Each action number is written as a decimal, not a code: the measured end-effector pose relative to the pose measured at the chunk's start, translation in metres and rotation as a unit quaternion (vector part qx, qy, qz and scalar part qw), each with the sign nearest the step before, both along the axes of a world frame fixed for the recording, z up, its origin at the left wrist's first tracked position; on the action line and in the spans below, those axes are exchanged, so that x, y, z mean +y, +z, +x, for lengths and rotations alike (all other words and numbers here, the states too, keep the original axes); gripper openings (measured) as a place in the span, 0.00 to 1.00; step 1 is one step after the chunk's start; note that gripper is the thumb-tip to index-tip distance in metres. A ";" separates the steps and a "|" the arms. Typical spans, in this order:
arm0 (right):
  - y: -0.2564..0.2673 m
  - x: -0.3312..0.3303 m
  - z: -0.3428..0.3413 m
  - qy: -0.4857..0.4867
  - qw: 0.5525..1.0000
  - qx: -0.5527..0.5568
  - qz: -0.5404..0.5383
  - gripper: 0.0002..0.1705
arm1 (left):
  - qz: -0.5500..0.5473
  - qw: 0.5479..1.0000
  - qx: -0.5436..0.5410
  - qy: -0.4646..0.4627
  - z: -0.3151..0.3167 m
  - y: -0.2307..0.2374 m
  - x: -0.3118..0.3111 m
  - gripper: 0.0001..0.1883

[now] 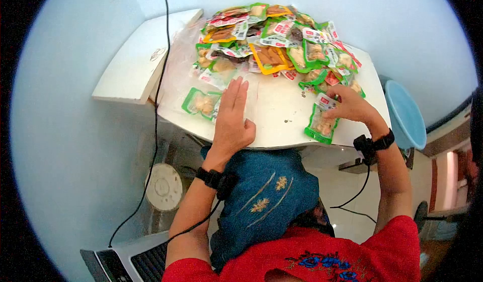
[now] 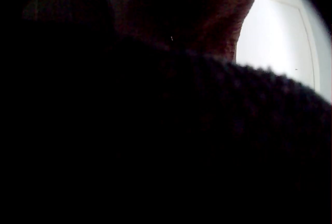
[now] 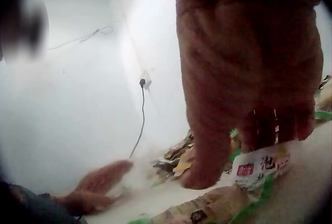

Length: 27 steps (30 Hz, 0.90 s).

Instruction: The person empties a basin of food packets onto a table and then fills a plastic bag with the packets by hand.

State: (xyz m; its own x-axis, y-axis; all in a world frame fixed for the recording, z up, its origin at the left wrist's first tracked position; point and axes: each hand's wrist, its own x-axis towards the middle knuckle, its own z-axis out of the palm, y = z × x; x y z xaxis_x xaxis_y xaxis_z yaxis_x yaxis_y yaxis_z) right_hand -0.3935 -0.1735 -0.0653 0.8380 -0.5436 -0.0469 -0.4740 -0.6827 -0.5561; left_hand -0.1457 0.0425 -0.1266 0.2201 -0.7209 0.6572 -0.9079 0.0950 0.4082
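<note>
My left hand lies with straight fingers beside a green-edged packet on the white table, its fingertips near the pile of packets. At the right, my right hand is over another green-edged packet, fingers bent and thumb apart from them. From the right wrist, the right hand has its fingertips at the packet's white printed end, the thumb to the left; how firmly they touch is unclear. The left hand appears low at the left there. The left wrist view is mostly dark.
A white board adjoins the table at the left, with a black cable hanging in front. A blue basin stands beyond the right edge. Clear plastic sheeting covers the table's left side.
</note>
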 end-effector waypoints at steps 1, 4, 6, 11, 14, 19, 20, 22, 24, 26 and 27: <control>-0.001 -0.003 -0.001 -0.018 0.999 -0.006 0.034 0.28 | -0.003 1.000 0.002 0.000 0.001 -0.001 -0.001 0.42; -0.011 -0.015 -0.003 -0.011 0.997 0.067 -0.031 0.18 | -0.009 1.000 0.008 -0.001 0.003 -0.004 -0.001 0.44; -0.015 -0.016 -0.001 -0.030 0.994 0.083 -0.065 0.14 | -0.007 1.000 0.012 -0.001 0.002 -0.001 0.000 0.44; 0.004 0.016 0.005 -0.054 0.974 -0.143 0.165 0.11 | -0.013 1.000 0.016 0.000 0.001 -0.001 0.000 0.44; 0.019 0.038 0.020 -0.057 0.920 -0.242 0.302 0.12 | -0.011 1.000 0.015 -0.005 0.001 -0.001 -0.001 0.45; 0.012 0.054 0.055 -0.069 0.821 -0.300 0.481 0.15 | -0.013 1.000 0.011 -0.005 0.000 0.003 0.000 0.45; 0.009 0.060 0.061 -0.058 0.807 -0.306 0.503 0.16 | -0.015 1.000 0.013 -0.006 -0.001 0.005 0.001 0.44; 0.001 0.070 0.076 -0.070 0.779 -0.326 0.530 0.16 | -0.019 1.000 0.009 -0.006 -0.002 0.007 0.002 0.43; -0.011 0.076 0.089 -0.063 0.732 -0.353 0.579 0.16 | -0.023 1.000 -0.002 -0.010 -0.003 0.008 0.002 0.43; -0.019 0.082 0.101 -0.042 0.721 -0.345 0.600 0.16 | -0.024 0.999 -0.019 -0.008 -0.003 0.006 0.002 0.43; -0.021 0.085 0.108 -0.031 0.715 -0.339 0.610 0.16 | -0.025 0.999 -0.027 -0.006 -0.003 0.006 0.002 0.43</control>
State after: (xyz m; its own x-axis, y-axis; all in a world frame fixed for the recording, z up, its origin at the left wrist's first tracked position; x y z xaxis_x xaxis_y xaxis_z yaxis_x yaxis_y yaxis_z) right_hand -0.2859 -0.0884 -0.0864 0.8687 -0.4823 -0.1127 0.1789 0.5177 -0.8366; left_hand -0.1490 0.0447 -0.1207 0.1749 -0.6896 0.7027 -0.9275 0.1242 0.3527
